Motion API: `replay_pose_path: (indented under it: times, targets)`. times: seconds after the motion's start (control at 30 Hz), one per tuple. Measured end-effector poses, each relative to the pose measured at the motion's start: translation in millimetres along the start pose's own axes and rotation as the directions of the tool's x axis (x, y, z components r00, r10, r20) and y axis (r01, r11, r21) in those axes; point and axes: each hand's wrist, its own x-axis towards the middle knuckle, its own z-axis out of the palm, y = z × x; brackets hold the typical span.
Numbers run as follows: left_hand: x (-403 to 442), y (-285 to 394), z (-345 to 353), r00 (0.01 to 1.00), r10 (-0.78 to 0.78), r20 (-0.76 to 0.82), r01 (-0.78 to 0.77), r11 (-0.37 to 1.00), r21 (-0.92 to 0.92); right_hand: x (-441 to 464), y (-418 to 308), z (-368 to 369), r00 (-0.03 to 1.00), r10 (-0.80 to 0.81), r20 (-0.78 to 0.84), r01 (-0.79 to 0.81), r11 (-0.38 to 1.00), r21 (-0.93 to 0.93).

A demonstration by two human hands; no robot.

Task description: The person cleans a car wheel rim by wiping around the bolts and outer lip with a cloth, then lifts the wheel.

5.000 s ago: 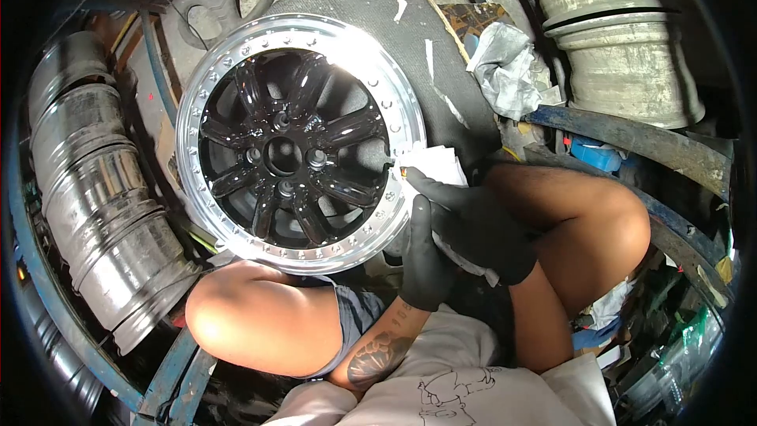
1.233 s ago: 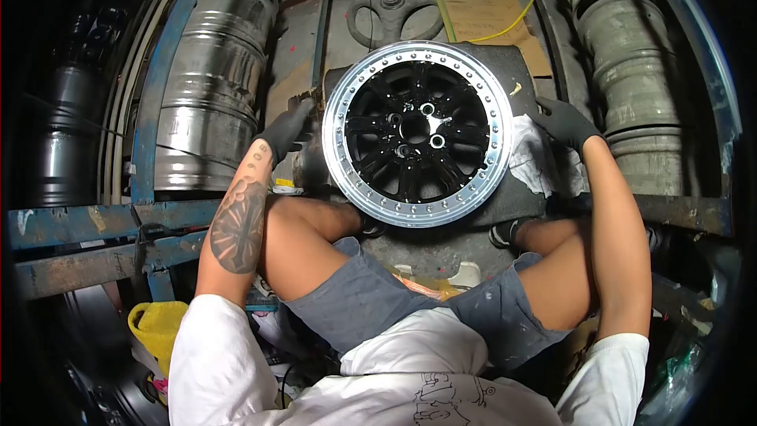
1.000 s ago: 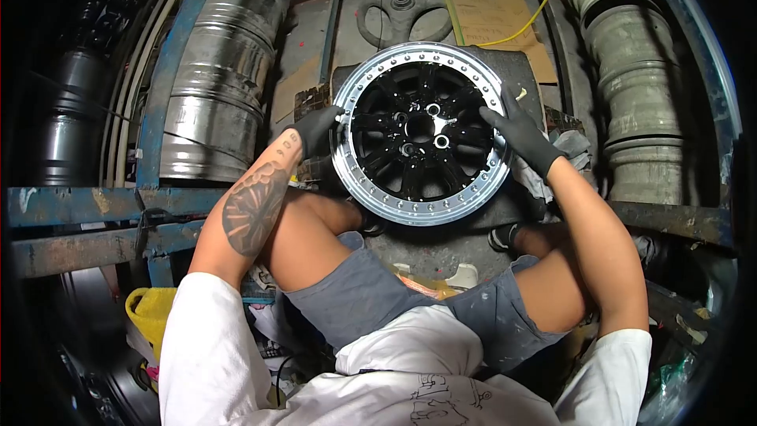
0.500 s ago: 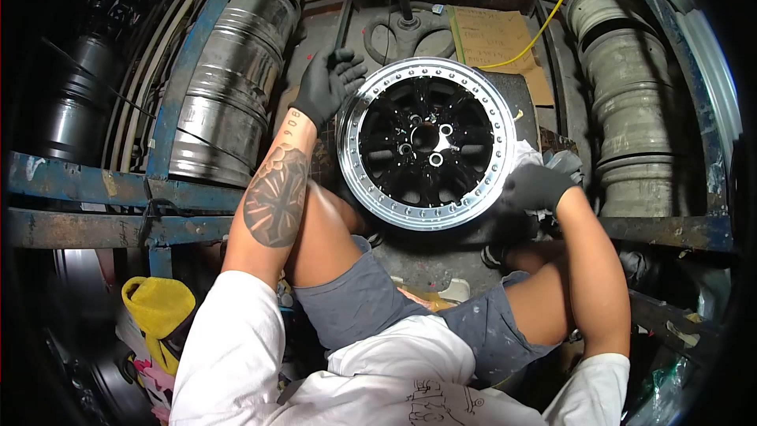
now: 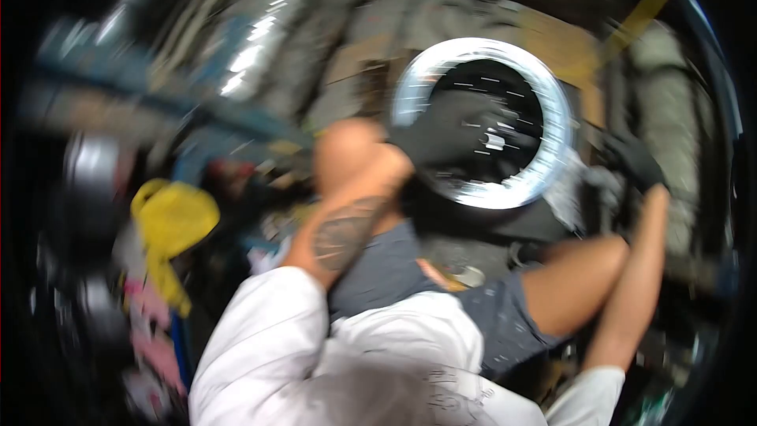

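A car wheel rim (image 5: 486, 196) with a bright polished lip and a black spoked centre lies face up in front of me. My left hand (image 5: 445, 130), in a dark glove, reaches across the left side of the rim's black centre; blur smears its fingers, and I cannot tell if it touches. To the right of the rim is my right hand (image 5: 633, 159), also gloved in black, apart from the lip. Its fingers are blurred too, so I cannot make out a grip. A crumpled white sheet (image 5: 566, 193) lies between the rim and my right hand.
Metal wheel barrels are stacked at the left (image 5: 260, 28) and a further barrel stack (image 5: 666, 102) stands at the right. Cardboard (image 5: 560, 35) lies behind the rim. A blue metal frame (image 5: 118, 79) crosses the left side, with a yellow cloth (image 5: 175, 217) below it.
My left hand has moved from beside the rim's upper left to over its centre. My right hand has moved right, away from the lip. The whole view has turned and blurred.
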Motion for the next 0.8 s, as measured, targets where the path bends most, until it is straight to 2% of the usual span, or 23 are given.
replay_pose_path:
  times: [0.03,0.07,0.1,0.13,0.17,0.2,0.27,0.33,0.4,0.47,0.5,0.53,0.6,0.63,0.73,0.77,0.8]
  targets:
    - [-20,10,3,0.986,0.121,-0.118,-0.1,0.981,0.168,11,2,-5,0.999,-0.034,0.008,0.033,0.996,0.084]
    - [-31,44,-9,0.992,0.014,-0.127,-0.005,0.998,0.065,23,5,-10,0.998,-0.068,0.016,0.064,0.984,0.168]
    - [-53,63,-13,0.975,-0.011,-0.223,0.046,0.988,0.151,36,9,-15,0.994,-0.102,0.024,0.093,0.963,0.252]
    - [-74,78,-15,0.934,0.042,-0.354,0.038,0.975,0.217,46,0,-14,0.995,-0.1,-0.009,0.1,0.968,0.231]
    - [-99,91,-14,0.872,0.058,-0.486,0.125,0.933,0.337,32,-32,-1,0.983,-0.171,-0.06,0.178,0.974,0.143]
    - [-127,104,-15,0.798,0.101,-0.595,0.214,0.874,0.435,27,-50,10,0.97,-0.227,-0.085,0.238,0.96,0.151]
    - [-203,97,-13,0.735,0.016,-0.677,0.454,0.731,0.51,17,-76,17,0.976,-0.217,0.021,0.214,0.973,0.086]
    - [-281,51,-21,0.689,-0.225,-0.689,0.633,0.649,0.422,11,-88,36,0.95,-0.299,0.085,0.296,0.954,0.047]
    - [-381,-7,-22,0.389,-0.6,-0.699,0.838,0.545,-0.001,4,-94,55,0.933,-0.337,0.124,0.339,0.941,0.009]
    - [-505,-77,-6,0.311,-0.623,-0.718,0.943,0.299,0.15,-4,-101,69,0.933,-0.343,0.11,0.348,0.937,-0.029]
    - [-507,-76,-21,0.153,-0.766,-0.624,0.988,0.111,0.106,-18,-119,77,0.922,-0.366,0.126,0.377,0.923,-0.082]
    - [-510,-77,-29,-0.033,-0.863,-0.505,0.992,-0.091,0.09,-18,-118,85,0.927,-0.361,0.104,0.366,0.93,-0.038]
    - [-529,-87,-26,0.135,-0.805,-0.578,0.979,0.019,0.202,-26,-129,90,0.948,-0.296,0.121,0.314,0.933,-0.176]
    - [-532,-98,-27,0.245,-0.771,-0.588,0.955,0.086,0.285,-21,-114,94,0.938,-0.339,0.066,0.345,0.933,-0.103]
    - [-528,-146,-29,0.221,-0.795,-0.565,0.938,0.014,0.347,-34,-130,100,0.959,-0.271,0.083,0.283,0.929,-0.238]
    - [-533,-166,-28,0.14,-0.817,-0.559,0.951,-0.046,0.306,-36,-133,100,0.974,-0.199,0.106,0.217,0.956,-0.2]
    - [-531,-168,-26,0.143,-0.818,-0.557,0.951,-0.042,0.305,-36,-131,100,0.969,-0.226,0.101,0.243,0.946,-0.214]
